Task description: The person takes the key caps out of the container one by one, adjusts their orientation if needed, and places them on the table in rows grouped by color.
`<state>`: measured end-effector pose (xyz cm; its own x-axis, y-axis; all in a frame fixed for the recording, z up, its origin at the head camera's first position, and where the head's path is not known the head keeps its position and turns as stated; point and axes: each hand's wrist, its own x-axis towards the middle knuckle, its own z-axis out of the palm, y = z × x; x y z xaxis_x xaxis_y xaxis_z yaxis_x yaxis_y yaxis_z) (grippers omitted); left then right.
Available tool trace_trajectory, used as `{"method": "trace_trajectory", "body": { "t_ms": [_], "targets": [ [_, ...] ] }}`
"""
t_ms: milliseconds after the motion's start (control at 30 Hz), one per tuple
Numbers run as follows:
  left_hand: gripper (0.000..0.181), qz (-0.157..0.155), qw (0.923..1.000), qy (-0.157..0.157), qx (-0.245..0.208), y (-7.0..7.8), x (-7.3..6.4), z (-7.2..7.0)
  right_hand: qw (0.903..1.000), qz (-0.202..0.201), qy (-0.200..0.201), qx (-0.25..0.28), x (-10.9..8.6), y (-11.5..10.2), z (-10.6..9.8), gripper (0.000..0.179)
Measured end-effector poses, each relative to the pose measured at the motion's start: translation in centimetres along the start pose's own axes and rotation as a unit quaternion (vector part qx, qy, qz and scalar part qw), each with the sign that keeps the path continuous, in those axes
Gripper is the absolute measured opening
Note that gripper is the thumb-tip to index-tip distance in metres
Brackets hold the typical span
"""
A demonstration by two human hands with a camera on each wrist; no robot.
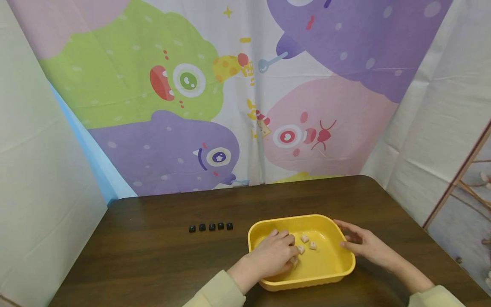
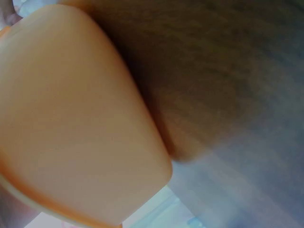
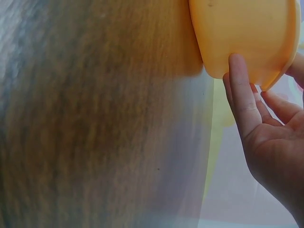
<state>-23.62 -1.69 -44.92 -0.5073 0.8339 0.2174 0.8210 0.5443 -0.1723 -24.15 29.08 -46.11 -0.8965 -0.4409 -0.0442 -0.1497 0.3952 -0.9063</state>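
A yellow plastic tub stands on the table with several small cream keycaps on its floor. My left hand reaches down inside the tub at its left side, fingers bent among the keycaps. Its fingertips are hidden, and I cannot tell whether they hold one. At the tub's right end my right hand holds the rim, thumb over the edge and fingers along the outer wall. The right wrist view shows those fingers against the tub's outside. In the left wrist view the tub's outer wall fills the left side.
Several black keycaps form a row on the dark wooden table, left of the tub. A cartoon-printed curtain hangs behind the table's far edge, and pale cloth hangs on the left.
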Motion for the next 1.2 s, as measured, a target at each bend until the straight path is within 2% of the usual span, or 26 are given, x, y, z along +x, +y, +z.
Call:
{"method": "trace_trajectory", "body": {
  "t_ms": [367,600,700,967,1200],
  "targets": [
    [0.011,-0.01,0.9999,0.013,0.004,-0.4,-0.3,-2.1,1.0,-0.002,-0.001,0.001,0.0,0.0,0.0,0.061],
    [0.009,-0.018,0.9986,0.049,-0.01,-0.9,-0.9,-4.2,0.9999,-0.003,-0.01,0.014,0.0,0.0,-0.1,0.061],
    [0.01,-0.034,0.9976,0.059,-0.008,-1.2,-1.3,-5.0,0.9998,-0.002,-0.009,0.016,0.0,-0.1,-0.1,0.061],
    [0.014,-0.086,0.9947,0.054,-0.02,-2.3,-2.8,-6.5,0.9998,0.004,-0.006,0.017,0.0,-0.3,0.0,0.061],
    [0.009,-0.115,0.9896,0.08,-0.031,-3.5,-4.4,-7.0,0.9999,0.004,-0.006,0.014,0.0,-0.3,0.0,0.061]
  ]
}}
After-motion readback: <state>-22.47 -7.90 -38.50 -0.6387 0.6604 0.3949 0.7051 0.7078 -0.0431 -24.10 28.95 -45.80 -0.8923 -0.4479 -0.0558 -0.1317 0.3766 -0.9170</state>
